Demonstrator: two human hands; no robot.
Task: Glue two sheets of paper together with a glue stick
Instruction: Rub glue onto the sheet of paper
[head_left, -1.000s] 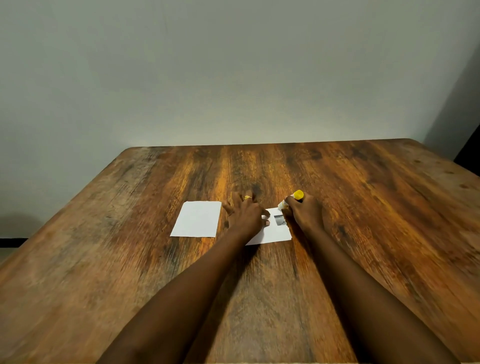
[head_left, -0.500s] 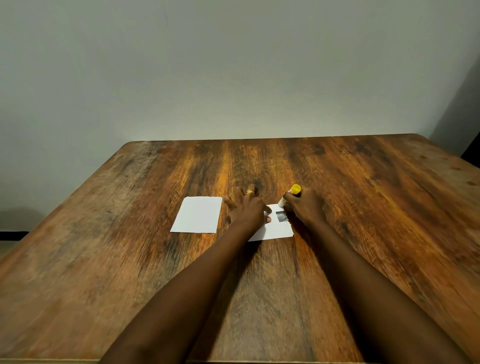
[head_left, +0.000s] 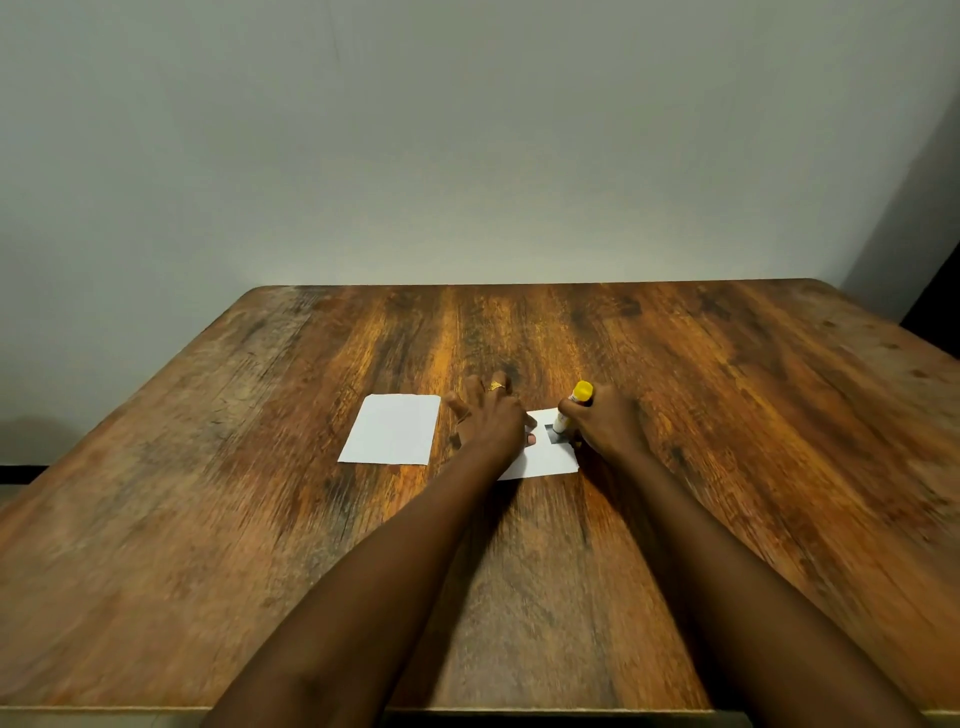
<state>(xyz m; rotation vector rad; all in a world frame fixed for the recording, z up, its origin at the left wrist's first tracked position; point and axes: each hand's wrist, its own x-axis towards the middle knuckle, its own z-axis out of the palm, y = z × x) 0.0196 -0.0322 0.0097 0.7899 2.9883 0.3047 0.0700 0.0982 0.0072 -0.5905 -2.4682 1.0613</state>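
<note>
Two white sheets lie on the wooden table (head_left: 260, 519). The left sheet (head_left: 392, 435) lies flat and untouched. The right sheet (head_left: 545, 457) is half covered by my hands. My left hand (head_left: 491, 423), with a gold ring, presses flat on that sheet's left part, fingers spread. My right hand (head_left: 605, 426) grips a glue stick (head_left: 569, 413) with a white body and a yellow end. The stick leans and its lower tip touches the right sheet beside a small dark patch.
A plain pale wall rises behind the table's far edge. The table's near edge runs along the bottom of the view. A dark opening shows at the far right.
The glue stick's tip has slid a little nearer to me across the right sheet. My left hand keeps pressing the sheet. The view has tilted slightly.
</note>
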